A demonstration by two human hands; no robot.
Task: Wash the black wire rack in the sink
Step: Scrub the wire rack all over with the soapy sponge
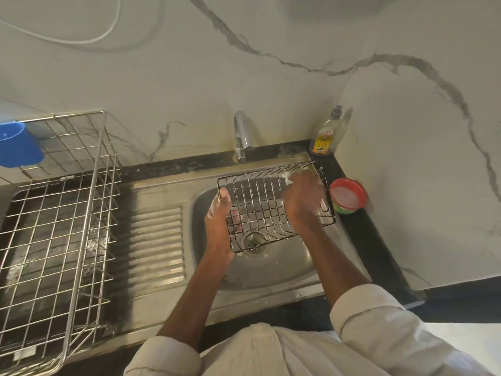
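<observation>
Rolled sleeves [374, 316] nearest; steel sink [271, 272], black counter [379, 240], marble wall [271, 77].

Black wire rack [273, 210] covers most of sink [271, 275]; near basin bare. Tap [242, 137] behind, red tub [348, 196] right, drying basket [54, 218] blocks left worktop.

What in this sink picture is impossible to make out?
Head view only:
- What the right hand scrubs with: its fingers hide all but a pale bit at the black wire rack far edge.
- Label text on the soap bottle: too small.
- Blue cup: cut off by the left edge.
- Whether the tap runs: no stream shows.
</observation>
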